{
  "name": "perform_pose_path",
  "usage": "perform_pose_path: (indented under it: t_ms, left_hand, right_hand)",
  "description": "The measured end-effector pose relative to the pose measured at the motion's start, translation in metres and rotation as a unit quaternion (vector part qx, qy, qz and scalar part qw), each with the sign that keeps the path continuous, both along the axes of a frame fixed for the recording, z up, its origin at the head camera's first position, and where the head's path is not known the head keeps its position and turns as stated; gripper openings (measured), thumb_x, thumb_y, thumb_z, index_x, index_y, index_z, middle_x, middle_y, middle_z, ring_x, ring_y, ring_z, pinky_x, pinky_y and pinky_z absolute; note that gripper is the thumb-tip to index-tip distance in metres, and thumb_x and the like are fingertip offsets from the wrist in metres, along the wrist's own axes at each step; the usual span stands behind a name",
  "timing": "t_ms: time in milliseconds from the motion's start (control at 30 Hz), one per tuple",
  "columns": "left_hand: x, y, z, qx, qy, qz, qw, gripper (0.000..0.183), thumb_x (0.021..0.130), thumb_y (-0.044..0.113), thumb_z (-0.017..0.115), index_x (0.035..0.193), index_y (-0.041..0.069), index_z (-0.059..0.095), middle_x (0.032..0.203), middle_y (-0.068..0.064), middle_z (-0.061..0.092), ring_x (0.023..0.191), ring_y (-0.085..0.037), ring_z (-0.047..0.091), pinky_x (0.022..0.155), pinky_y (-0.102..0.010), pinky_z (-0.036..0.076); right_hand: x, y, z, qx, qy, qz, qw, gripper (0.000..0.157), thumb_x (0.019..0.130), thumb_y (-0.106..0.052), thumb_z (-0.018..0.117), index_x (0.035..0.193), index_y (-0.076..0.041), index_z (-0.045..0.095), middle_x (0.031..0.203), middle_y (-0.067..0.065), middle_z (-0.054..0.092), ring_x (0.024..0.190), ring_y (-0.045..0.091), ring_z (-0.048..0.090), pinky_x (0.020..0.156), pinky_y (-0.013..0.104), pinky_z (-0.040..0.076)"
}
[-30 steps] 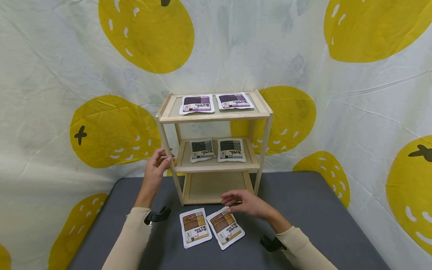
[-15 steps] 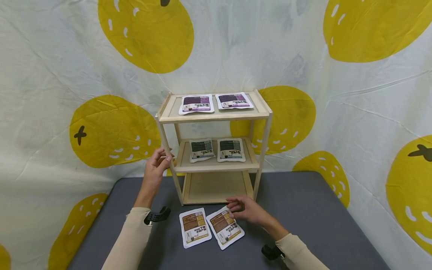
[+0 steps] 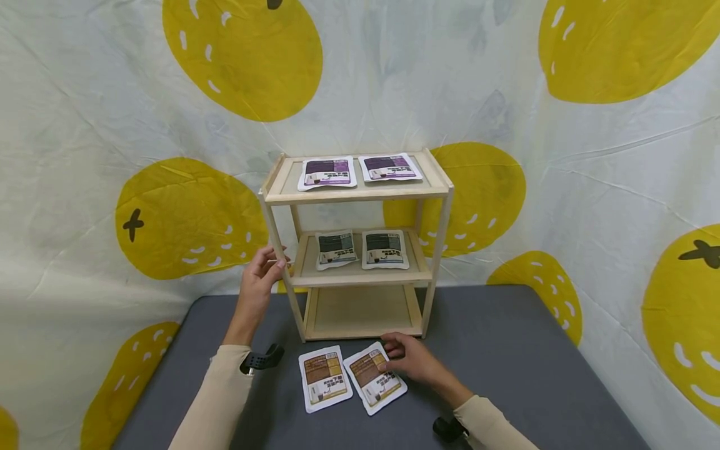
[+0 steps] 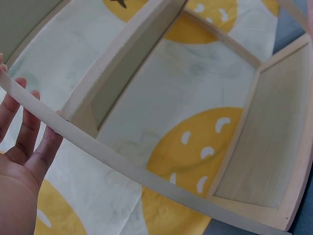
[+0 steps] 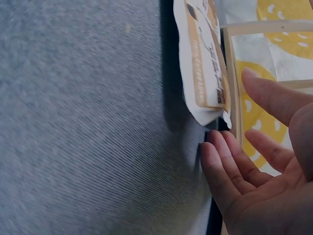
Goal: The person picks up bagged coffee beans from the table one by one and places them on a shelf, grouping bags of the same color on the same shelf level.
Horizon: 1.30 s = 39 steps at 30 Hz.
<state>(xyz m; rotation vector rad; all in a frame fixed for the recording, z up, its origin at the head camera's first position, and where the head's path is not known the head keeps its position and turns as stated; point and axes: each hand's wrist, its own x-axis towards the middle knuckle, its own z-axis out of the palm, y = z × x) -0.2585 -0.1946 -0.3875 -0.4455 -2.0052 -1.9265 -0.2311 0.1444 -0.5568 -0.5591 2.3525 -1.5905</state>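
A small three-tier wooden shelf rack (image 3: 360,281) stands at the back of the grey table. My left hand (image 3: 259,287) grips its left front post near the middle tier; in the left wrist view its fingers (image 4: 46,147) reach behind the post. In front of the rack lie two white pouches with brown labels, a left one (image 3: 325,379) and a tilted right one (image 3: 368,375). Beside the right pouch is my right hand (image 3: 413,359), thumb over the pouch's edge in the head view. The right wrist view shows its fingers apart, just off the pouch's end (image 5: 208,73).
Two purple-labelled pouches, left (image 3: 327,173) and right (image 3: 390,167), lie on the top tier. Two dark-green-labelled ones, left (image 3: 336,249) and right (image 3: 385,249), rest on the middle tier. Behind hangs a white cloth (image 3: 371,81) with yellow fruit prints.
My right hand has come down and slightly rightward, from above the right pouch's top to beside its right edge. The left hand and the pouches have stayed put.
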Motion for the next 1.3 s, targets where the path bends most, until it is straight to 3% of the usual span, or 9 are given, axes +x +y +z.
perform_pose_path:
  t_ms: [133, 400, 667, 867, 967, 1067, 1167, 1300]
  left_hand:
    - [-0.007, -0.003, -0.008, 0.000, -0.006, 0.005, 1.0000, 0.031, 0.104, 0.007, 0.056, 0.134, -0.002, 0.055, 0.114, -0.020, 0.058, 0.103, -0.020, 0.064, 0.088, -0.033, 0.057]
    - [-0.020, -0.008, -0.021, 0.006, 0.005, -0.001, 1.0000, 0.031, 0.104, 0.011, 0.058, 0.134, 0.002, 0.056, 0.112, -0.009, 0.061, 0.104, -0.021, 0.065, 0.086, -0.029, 0.058]
    - [-0.020, -0.009, -0.023, 0.017, 0.022, -0.009, 0.9996, 0.031, 0.104, 0.015, 0.060, 0.132, 0.004, 0.058, 0.110, -0.005, 0.062, 0.100, -0.017, 0.065, 0.085, -0.028, 0.058]
    - [-0.021, -0.009, -0.024, 0.017, 0.016, -0.001, 0.9997, 0.030, 0.103, 0.015, 0.061, 0.131, 0.005, 0.059, 0.110, -0.005, 0.062, 0.101, -0.019, 0.066, 0.085, -0.030, 0.058]
    - [-0.021, -0.008, -0.024, 0.018, 0.013, 0.002, 0.9998, 0.030, 0.103, 0.015, 0.061, 0.131, 0.005, 0.059, 0.110, -0.006, 0.062, 0.101, -0.021, 0.066, 0.085, -0.032, 0.058]
    - [-0.021, -0.008, -0.024, 0.017, 0.013, 0.002, 0.9998, 0.031, 0.103, 0.016, 0.061, 0.132, 0.005, 0.059, 0.110, -0.007, 0.061, 0.103, -0.025, 0.066, 0.086, -0.033, 0.058]
    - [-0.020, -0.009, -0.023, 0.013, 0.014, -0.001, 0.9998, 0.034, 0.103, 0.016, 0.061, 0.134, 0.001, 0.057, 0.111, -0.006, 0.061, 0.105, -0.027, 0.065, 0.086, -0.034, 0.058]
    - [-0.020, -0.009, -0.023, 0.012, 0.015, -0.003, 0.9998, 0.037, 0.103, 0.015, 0.060, 0.136, -0.003, 0.054, 0.110, -0.005, 0.061, 0.107, -0.031, 0.064, 0.086, -0.033, 0.058]
  right_hand:
    - [0.005, -0.005, 0.000, 0.014, -0.006, 0.005, 1.000, 0.067, 0.082, -0.007, 0.084, 0.136, 0.015, 0.050, 0.112, 0.022, 0.064, 0.092, 0.027, 0.064, 0.072, 0.025, 0.053]
    - [0.013, -0.016, -0.003, 0.092, 0.052, -0.030, 0.994, 0.069, 0.071, -0.012, 0.090, 0.129, 0.010, 0.057, 0.088, 0.006, 0.063, 0.074, 0.010, 0.055, 0.063, 0.022, 0.045]
    - [0.016, -0.018, 0.000, 0.080, 0.034, -0.027, 0.996, 0.070, 0.072, -0.009, 0.087, 0.131, 0.010, 0.054, 0.080, 0.004, 0.061, 0.063, 0.007, 0.053, 0.055, 0.023, 0.044]
    - [0.020, -0.014, 0.002, 0.057, 0.021, 0.026, 0.998, 0.079, 0.079, -0.007, 0.083, 0.148, 0.000, 0.044, 0.093, 0.012, 0.063, 0.069, 0.010, 0.055, 0.059, 0.023, 0.045]
    - [0.022, -0.012, 0.003, 0.053, 0.027, 0.063, 0.996, 0.068, 0.084, -0.007, 0.079, 0.146, -0.005, 0.052, 0.112, 0.017, 0.066, 0.085, 0.015, 0.060, 0.068, 0.024, 0.047]
    - [0.022, -0.012, 0.004, 0.046, 0.032, 0.086, 0.995, 0.045, 0.085, -0.004, 0.076, 0.129, -0.004, 0.066, 0.121, 0.015, 0.067, 0.094, 0.017, 0.059, 0.074, 0.023, 0.047]
    - [0.021, -0.012, 0.007, 0.041, 0.027, 0.089, 0.995, 0.031, 0.083, -0.001, 0.076, 0.114, -0.004, 0.073, 0.111, 0.012, 0.070, 0.086, 0.013, 0.056, 0.071, 0.021, 0.045]
    - [0.019, -0.012, 0.011, 0.026, 0.005, 0.078, 0.997, 0.030, 0.081, 0.000, 0.077, 0.111, -0.003, 0.074, 0.107, 0.012, 0.071, 0.079, 0.009, 0.052, 0.066, 0.019, 0.042]
